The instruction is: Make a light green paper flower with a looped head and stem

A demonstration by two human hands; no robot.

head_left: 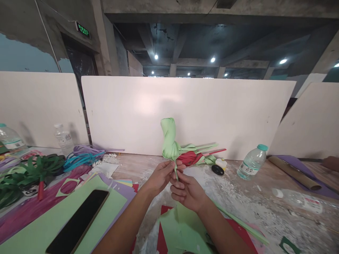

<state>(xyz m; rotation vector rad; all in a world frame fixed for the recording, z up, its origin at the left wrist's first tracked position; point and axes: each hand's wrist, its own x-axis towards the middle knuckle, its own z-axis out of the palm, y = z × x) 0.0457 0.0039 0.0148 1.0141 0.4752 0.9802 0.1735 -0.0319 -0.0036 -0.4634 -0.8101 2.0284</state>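
A light green paper bundle (169, 139), with a curved, puffed top and a thin twisted stem, stands upright in front of me. My left hand (162, 176) pinches it where the bundle narrows into the stem. Just below, my right hand (188, 192) has thumb and fingers closed on the stem's lower part. Behind my hands lie a red paper bundle (188, 158) and some light green strips. Beneath my forearms are light green paper sheets (182, 225) over red paper.
A phone (78, 220) lies on green sheets at left, near dark green strips (45, 164) and blue strips (82, 160). On the right are an upright water bottle (253, 162), a lying bottle (299, 200), a cardboard tube (293, 173) and a black round lid (217, 170). A white board (127, 113) stands behind.
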